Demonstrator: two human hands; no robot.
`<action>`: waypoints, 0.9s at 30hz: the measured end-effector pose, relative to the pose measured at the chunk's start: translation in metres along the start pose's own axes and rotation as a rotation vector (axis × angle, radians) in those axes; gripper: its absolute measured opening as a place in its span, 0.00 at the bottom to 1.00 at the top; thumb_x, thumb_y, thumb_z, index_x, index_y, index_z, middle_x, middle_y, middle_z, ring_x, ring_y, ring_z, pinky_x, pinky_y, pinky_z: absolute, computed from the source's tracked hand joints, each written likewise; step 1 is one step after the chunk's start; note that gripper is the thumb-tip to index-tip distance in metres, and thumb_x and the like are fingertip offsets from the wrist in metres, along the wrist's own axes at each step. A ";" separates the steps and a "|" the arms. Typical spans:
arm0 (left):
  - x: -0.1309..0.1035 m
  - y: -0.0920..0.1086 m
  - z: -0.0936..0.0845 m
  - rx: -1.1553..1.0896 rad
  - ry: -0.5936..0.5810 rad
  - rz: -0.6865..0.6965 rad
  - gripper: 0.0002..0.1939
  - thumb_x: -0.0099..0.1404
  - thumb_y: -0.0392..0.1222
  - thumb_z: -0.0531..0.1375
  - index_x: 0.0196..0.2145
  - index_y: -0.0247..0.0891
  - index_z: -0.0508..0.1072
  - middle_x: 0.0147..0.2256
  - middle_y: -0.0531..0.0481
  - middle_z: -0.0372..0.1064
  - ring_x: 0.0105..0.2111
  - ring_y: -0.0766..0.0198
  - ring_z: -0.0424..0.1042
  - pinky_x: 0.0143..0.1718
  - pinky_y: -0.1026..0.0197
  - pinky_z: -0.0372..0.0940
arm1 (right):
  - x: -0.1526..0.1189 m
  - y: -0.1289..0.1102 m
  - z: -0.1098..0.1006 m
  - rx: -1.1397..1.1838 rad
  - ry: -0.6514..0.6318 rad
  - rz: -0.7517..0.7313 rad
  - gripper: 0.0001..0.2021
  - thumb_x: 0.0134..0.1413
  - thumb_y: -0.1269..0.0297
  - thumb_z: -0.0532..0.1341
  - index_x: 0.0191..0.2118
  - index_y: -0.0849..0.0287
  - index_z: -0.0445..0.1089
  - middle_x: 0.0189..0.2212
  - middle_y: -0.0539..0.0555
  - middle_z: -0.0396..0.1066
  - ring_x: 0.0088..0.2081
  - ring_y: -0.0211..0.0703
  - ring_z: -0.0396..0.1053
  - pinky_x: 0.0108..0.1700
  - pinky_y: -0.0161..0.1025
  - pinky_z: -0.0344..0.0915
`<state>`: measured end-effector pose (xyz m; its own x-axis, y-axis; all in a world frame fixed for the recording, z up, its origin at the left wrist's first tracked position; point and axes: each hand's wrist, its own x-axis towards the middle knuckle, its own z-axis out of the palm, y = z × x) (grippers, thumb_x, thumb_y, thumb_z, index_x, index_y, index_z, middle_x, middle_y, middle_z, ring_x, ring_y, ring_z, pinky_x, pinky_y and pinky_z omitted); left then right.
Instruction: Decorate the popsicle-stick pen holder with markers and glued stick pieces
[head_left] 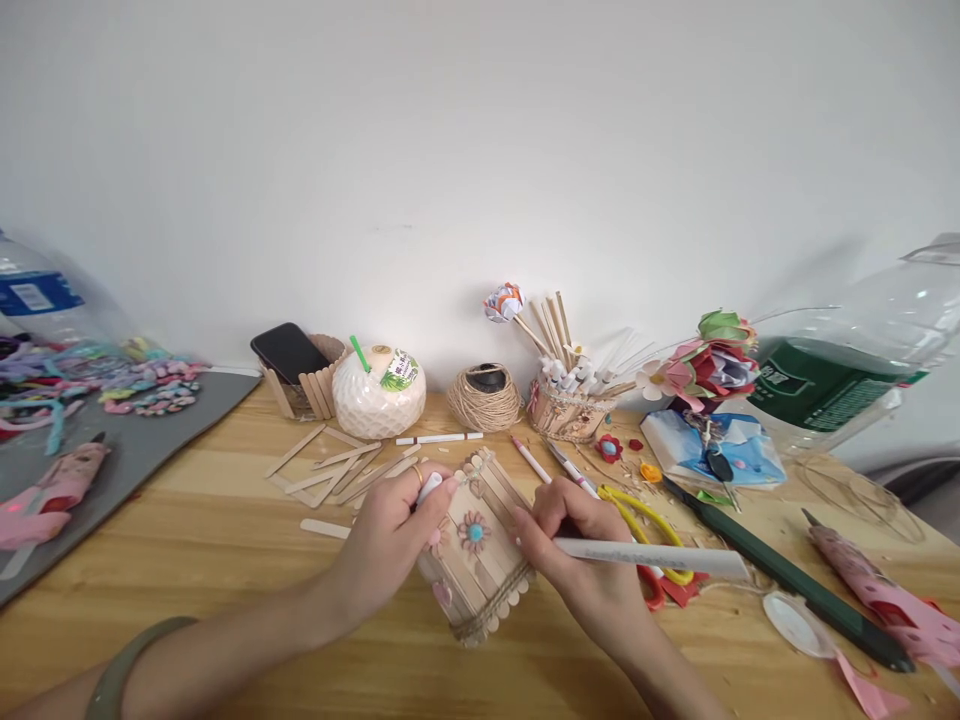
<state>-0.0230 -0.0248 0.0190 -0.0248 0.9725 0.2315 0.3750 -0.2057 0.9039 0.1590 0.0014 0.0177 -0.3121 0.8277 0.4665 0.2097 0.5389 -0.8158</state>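
In the head view, the craft-stick piece (pixel 489 567) is held up over the table (pixel 352 672). Its left edge is gripped by the left hand (pixel 397 525), with a white cap (pixel 430 487) pinched there; a marker (pixel 660 556) is clamped in the right hand (pixel 581 545) at its right edge. Twine edging (pixel 495 605) and flowers (pixel 474 532) are already attached; plain slats are left. Beyond its right edge, movement is hemmed by scissors (pixel 630 507); more room is offered on its near side.

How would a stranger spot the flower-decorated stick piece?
Find the wooden table and look to its near middle. The stick piece is held there between the left hand and the right hand. Unlike the plain loose sticks farther left, its sticks sit side by side, with a blue-centred flower and twine along its near edge.
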 end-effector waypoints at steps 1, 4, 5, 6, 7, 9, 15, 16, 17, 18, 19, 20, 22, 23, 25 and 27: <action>0.000 0.000 0.000 0.000 -0.004 -0.002 0.17 0.66 0.46 0.50 0.20 0.40 0.59 0.16 0.59 0.56 0.20 0.68 0.59 0.24 0.65 0.55 | 0.000 0.001 0.000 0.008 -0.006 0.004 0.17 0.54 0.66 0.58 0.19 0.55 0.51 0.16 0.43 0.52 0.18 0.33 0.49 0.20 0.33 0.49; 0.000 -0.001 0.000 -0.008 -0.010 -0.012 0.17 0.66 0.46 0.50 0.20 0.40 0.59 0.16 0.59 0.56 0.19 0.68 0.58 0.24 0.65 0.54 | 0.000 0.002 0.000 0.042 0.001 0.025 0.17 0.55 0.65 0.58 0.20 0.55 0.51 0.16 0.43 0.51 0.19 0.34 0.49 0.20 0.33 0.49; 0.000 -0.001 0.000 -0.011 -0.012 -0.017 0.17 0.66 0.46 0.50 0.21 0.40 0.59 0.16 0.59 0.56 0.20 0.68 0.58 0.24 0.65 0.54 | 0.000 0.003 0.000 0.047 0.004 0.030 0.17 0.55 0.64 0.59 0.20 0.55 0.52 0.16 0.43 0.52 0.19 0.34 0.50 0.20 0.33 0.49; 0.000 -0.001 0.000 -0.012 -0.014 -0.019 0.17 0.66 0.46 0.50 0.21 0.40 0.59 0.17 0.60 0.55 0.20 0.69 0.58 0.24 0.65 0.54 | 0.000 0.003 0.000 0.046 0.002 0.033 0.17 0.55 0.63 0.59 0.20 0.55 0.53 0.16 0.43 0.52 0.19 0.34 0.50 0.20 0.33 0.49; 0.000 -0.001 0.000 -0.013 -0.017 -0.020 0.17 0.66 0.46 0.50 0.21 0.40 0.59 0.17 0.60 0.55 0.20 0.69 0.58 0.24 0.65 0.54 | 0.000 0.002 -0.001 0.041 -0.001 0.032 0.16 0.55 0.63 0.59 0.20 0.55 0.53 0.16 0.43 0.53 0.19 0.34 0.50 0.20 0.33 0.49; 0.000 -0.002 0.000 -0.015 -0.025 -0.017 0.17 0.66 0.46 0.50 0.21 0.40 0.58 0.17 0.60 0.55 0.20 0.69 0.59 0.24 0.65 0.54 | 0.000 0.002 0.000 0.039 -0.011 0.032 0.17 0.55 0.64 0.59 0.20 0.55 0.52 0.16 0.43 0.52 0.19 0.34 0.50 0.20 0.33 0.48; 0.001 -0.002 0.000 -0.012 -0.022 -0.014 0.17 0.66 0.46 0.50 0.20 0.39 0.58 0.17 0.60 0.55 0.20 0.69 0.58 0.24 0.66 0.54 | 0.000 0.000 0.000 0.088 0.000 0.045 0.17 0.55 0.64 0.59 0.20 0.55 0.52 0.16 0.43 0.52 0.19 0.34 0.49 0.19 0.32 0.48; 0.001 -0.002 0.000 -0.011 -0.022 -0.017 0.17 0.66 0.46 0.50 0.21 0.39 0.58 0.16 0.60 0.55 0.19 0.69 0.58 0.24 0.66 0.54 | 0.000 0.000 0.000 0.083 -0.003 0.046 0.16 0.54 0.64 0.59 0.20 0.55 0.53 0.16 0.43 0.53 0.19 0.34 0.50 0.19 0.32 0.48; 0.001 -0.002 0.000 -0.010 -0.020 -0.020 0.17 0.66 0.47 0.50 0.21 0.39 0.58 0.16 0.60 0.54 0.19 0.69 0.58 0.24 0.66 0.54 | 0.000 0.001 0.000 0.080 -0.010 0.045 0.16 0.54 0.64 0.59 0.20 0.55 0.53 0.16 0.43 0.53 0.19 0.34 0.50 0.19 0.32 0.48; 0.001 -0.002 -0.001 -0.008 -0.020 -0.020 0.17 0.66 0.47 0.50 0.21 0.39 0.59 0.16 0.60 0.54 0.19 0.69 0.58 0.24 0.66 0.54 | 0.000 0.001 0.000 0.082 -0.017 0.044 0.17 0.54 0.65 0.59 0.20 0.55 0.52 0.16 0.43 0.52 0.19 0.34 0.50 0.19 0.33 0.48; 0.001 -0.002 -0.001 -0.007 -0.019 -0.019 0.17 0.66 0.47 0.50 0.21 0.39 0.59 0.16 0.60 0.54 0.19 0.69 0.57 0.24 0.66 0.54 | 0.000 0.002 0.000 0.089 -0.020 0.043 0.17 0.54 0.65 0.59 0.20 0.55 0.51 0.16 0.43 0.51 0.19 0.34 0.49 0.19 0.33 0.48; 0.000 -0.003 -0.001 -0.006 -0.019 -0.016 0.17 0.66 0.46 0.50 0.21 0.39 0.59 0.16 0.60 0.54 0.19 0.69 0.57 0.24 0.66 0.54 | 0.000 0.002 0.000 0.098 -0.019 0.041 0.18 0.54 0.66 0.58 0.20 0.54 0.50 0.15 0.43 0.51 0.19 0.34 0.48 0.20 0.33 0.47; 0.000 -0.003 -0.001 -0.008 -0.017 -0.010 0.17 0.66 0.46 0.50 0.21 0.39 0.59 0.16 0.60 0.54 0.19 0.70 0.57 0.24 0.66 0.54 | 0.000 0.003 0.000 0.112 -0.012 0.038 0.18 0.54 0.66 0.58 0.20 0.54 0.50 0.15 0.43 0.50 0.19 0.34 0.48 0.19 0.33 0.47; 0.000 -0.002 -0.001 -0.011 -0.015 -0.008 0.17 0.66 0.46 0.50 0.21 0.39 0.59 0.16 0.60 0.54 0.19 0.70 0.57 0.24 0.66 0.54 | 0.000 0.003 0.000 0.110 -0.010 0.040 0.17 0.54 0.66 0.59 0.20 0.54 0.50 0.15 0.43 0.51 0.19 0.34 0.48 0.19 0.33 0.47; 0.000 -0.002 0.000 -0.017 -0.011 -0.008 0.17 0.66 0.46 0.50 0.21 0.39 0.59 0.16 0.60 0.54 0.19 0.70 0.57 0.24 0.66 0.53 | 0.001 0.002 0.000 0.094 -0.013 0.038 0.16 0.54 0.65 0.59 0.20 0.55 0.52 0.16 0.43 0.53 0.19 0.34 0.50 0.20 0.33 0.48; 0.001 -0.002 0.000 -0.019 -0.014 -0.005 0.17 0.66 0.46 0.50 0.21 0.39 0.59 0.16 0.60 0.54 0.19 0.70 0.57 0.23 0.66 0.53 | 0.002 0.002 0.000 0.085 -0.025 0.028 0.16 0.54 0.67 0.59 0.20 0.55 0.52 0.16 0.43 0.52 0.19 0.34 0.49 0.20 0.33 0.48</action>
<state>-0.0241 -0.0234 0.0174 -0.0135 0.9749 0.2222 0.3576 -0.2029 0.9116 0.1585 0.0038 0.0171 -0.3303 0.8377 0.4350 0.1393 0.4991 -0.8553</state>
